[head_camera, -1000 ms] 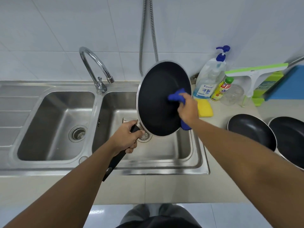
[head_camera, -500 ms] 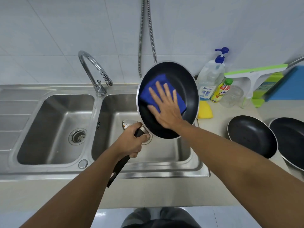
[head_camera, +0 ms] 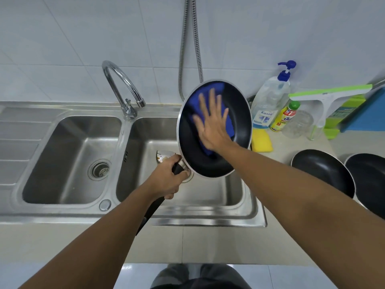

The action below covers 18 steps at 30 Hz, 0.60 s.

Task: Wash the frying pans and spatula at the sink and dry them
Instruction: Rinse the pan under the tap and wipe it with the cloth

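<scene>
A black frying pan (head_camera: 239, 113) with a silver rim is tilted up over the right sink basin (head_camera: 218, 190). My left hand (head_camera: 166, 180) grips its black handle near the pan's base. My right hand (head_camera: 212, 124) lies flat with spread fingers on a blue cloth (head_camera: 228, 122), pressing it against the pan's inside; the hand is blurred. Two more black frying pans (head_camera: 320, 170) (head_camera: 368, 178) sit on the counter at the right. A shiny metal utensil (head_camera: 164, 156) lies in the right basin, mostly hidden by my left hand.
A curved tap (head_camera: 123, 88) stands between the right basin and the left basin (head_camera: 68, 155). Behind the pan are a soap pump bottle (head_camera: 270, 99), a yellow bottle (head_camera: 284, 118), a yellow sponge (head_camera: 261, 142), a clear glass (head_camera: 298, 126) and a green-and-white squeegee (head_camera: 327, 99).
My right hand went from holding the bunched cloth at the pan's edge to pressing it flat inside, then slid it up and to the right. The pan stayed tilted in my left hand.
</scene>
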### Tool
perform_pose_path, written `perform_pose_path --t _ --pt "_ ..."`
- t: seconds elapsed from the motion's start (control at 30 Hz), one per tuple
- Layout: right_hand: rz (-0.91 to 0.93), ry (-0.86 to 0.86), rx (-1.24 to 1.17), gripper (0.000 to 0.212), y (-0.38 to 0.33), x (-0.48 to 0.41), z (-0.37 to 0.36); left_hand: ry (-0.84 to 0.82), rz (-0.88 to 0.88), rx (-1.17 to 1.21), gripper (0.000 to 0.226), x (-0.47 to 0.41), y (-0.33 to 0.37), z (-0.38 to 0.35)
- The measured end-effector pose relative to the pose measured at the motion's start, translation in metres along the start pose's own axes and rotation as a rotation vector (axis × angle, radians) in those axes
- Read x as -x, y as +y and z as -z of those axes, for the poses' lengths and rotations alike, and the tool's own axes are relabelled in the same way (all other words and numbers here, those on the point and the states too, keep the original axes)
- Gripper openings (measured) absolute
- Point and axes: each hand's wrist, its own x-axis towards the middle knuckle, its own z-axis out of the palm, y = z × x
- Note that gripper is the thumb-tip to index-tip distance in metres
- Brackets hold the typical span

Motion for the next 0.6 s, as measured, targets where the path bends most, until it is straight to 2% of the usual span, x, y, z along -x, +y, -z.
perform_pose_path --t 0.07,0.1,0.13,0.23,0.3,0.47,0.6 --pt "-0.253 0.055 -0.13 0.064 -0.016 -0.015 0.007 -0.01 -0.007 -0.009 0.019 0.0 0.004 -0.001" --pt "-0.274 0.048 -0.162 0.065 -0.024 -0.017 0.01 -0.008 -0.011 -0.003 0.018 0.0 0.006 -0.002" --pt "-0.229 0.015 -0.168 0.066 -0.031 -0.013 0.01 -0.002 -0.014 0.006 0.018 0.0 0.007 -0.002" --pt "0.133 -0.179 -0.119 0.071 -0.041 0.021 0.006 0.031 -0.023 0.034 0.015 0.002 0.007 -0.001" --pt "0.315 -0.313 -0.104 0.067 -0.031 0.043 0.005 0.062 -0.026 0.086 0.012 0.004 0.006 0.002" --pt "0.446 -0.523 0.102 0.06 0.033 0.07 0.011 0.09 -0.032 0.168 0.012 0.017 0.009 0.013" --pt "0.529 -0.466 0.465 0.062 0.095 0.066 0.032 0.048 -0.023 0.169 0.014 0.027 0.015 0.018"
